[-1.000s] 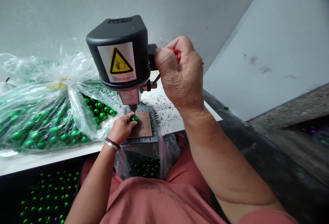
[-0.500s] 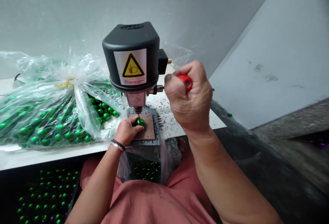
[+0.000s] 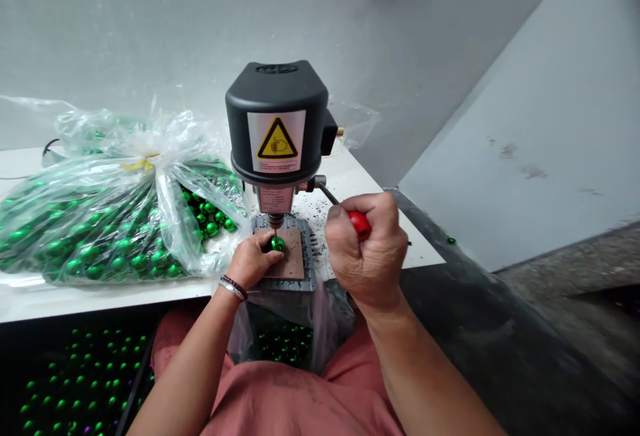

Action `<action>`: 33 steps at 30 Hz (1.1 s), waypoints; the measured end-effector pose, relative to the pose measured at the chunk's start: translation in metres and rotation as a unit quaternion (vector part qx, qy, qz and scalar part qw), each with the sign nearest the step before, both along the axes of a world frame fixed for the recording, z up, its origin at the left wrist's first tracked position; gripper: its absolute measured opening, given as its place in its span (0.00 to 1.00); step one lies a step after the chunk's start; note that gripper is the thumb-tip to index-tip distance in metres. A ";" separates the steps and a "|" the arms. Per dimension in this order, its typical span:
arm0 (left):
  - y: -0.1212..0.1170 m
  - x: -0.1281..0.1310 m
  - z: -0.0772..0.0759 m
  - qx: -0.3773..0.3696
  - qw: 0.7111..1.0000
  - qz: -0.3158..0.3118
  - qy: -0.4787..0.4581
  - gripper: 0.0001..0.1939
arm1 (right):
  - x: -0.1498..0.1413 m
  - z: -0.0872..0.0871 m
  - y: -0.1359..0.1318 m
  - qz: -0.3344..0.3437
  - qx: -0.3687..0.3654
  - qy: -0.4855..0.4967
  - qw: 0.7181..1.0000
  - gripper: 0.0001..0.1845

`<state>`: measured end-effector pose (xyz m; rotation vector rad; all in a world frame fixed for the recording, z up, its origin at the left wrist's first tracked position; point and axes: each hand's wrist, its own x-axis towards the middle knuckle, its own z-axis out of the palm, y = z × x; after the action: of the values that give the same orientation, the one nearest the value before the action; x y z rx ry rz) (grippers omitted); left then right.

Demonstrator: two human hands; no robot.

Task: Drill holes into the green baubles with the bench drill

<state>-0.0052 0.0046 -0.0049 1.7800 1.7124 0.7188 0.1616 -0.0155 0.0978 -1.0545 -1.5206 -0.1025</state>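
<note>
A shiny green ball (image 3: 277, 244) sits on the tan board (image 3: 294, 261) over the grey base (image 3: 309, 269) of a bench drill press (image 3: 277, 103), directly beneath its upright drill bit (image 3: 275, 230). The bit's tip meets the top of the ball, though whether it has entered cannot be told. The ball is round, with no long axis to speak of; the bit's axis runs vertically down onto it. The person's left hand (image 3: 250, 259) is the nearer one, reaching in from the left, its thumb and forefinger pinching the ball between them. The right hand (image 3: 367, 249), well apart to the right, has its fingers curled around the red knob (image 3: 360, 225) of the slanting feed lever (image 3: 329, 194). On the motor housing, a white label (image 3: 253, 131) carries a yellow warning triangle with a hand pictogram; the line beneath is too small to read. A pinkish plate (image 3: 277, 200) below bears illegible print, and no brand name is readable.
</note>
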 end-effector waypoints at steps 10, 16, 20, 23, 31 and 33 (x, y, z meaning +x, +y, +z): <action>-0.002 0.002 0.002 -0.002 1.000 0.005 0.006 0.25 | -0.005 -0.020 0.000 -0.022 0.037 0.018 0.999 0.04; -0.002 0.002 0.003 0.002 1.000 0.000 -0.006 0.23 | -0.008 -0.032 0.001 0.005 0.033 0.070 0.997 0.05; -0.003 0.002 0.006 0.006 1.000 -0.009 -0.005 0.21 | -0.010 -0.046 0.002 0.043 0.025 0.099 0.994 0.07; -0.004 0.002 0.005 0.005 1.000 0.001 -0.004 0.21 | -0.010 -0.053 0.001 0.072 0.025 0.100 0.992 0.07; -0.008 0.001 0.001 0.020 0.999 0.014 -0.024 0.21 | -0.014 0.025 0.018 0.009 -0.027 0.121 0.992 0.09; -0.015 -0.001 0.003 0.021 0.999 0.026 -0.038 0.21 | -0.015 0.042 0.027 0.013 -0.066 0.140 0.988 0.11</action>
<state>-0.0067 -0.0104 -0.0014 1.7192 1.7108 0.8396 0.1471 0.0112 0.1402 -1.1033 -1.2980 0.1607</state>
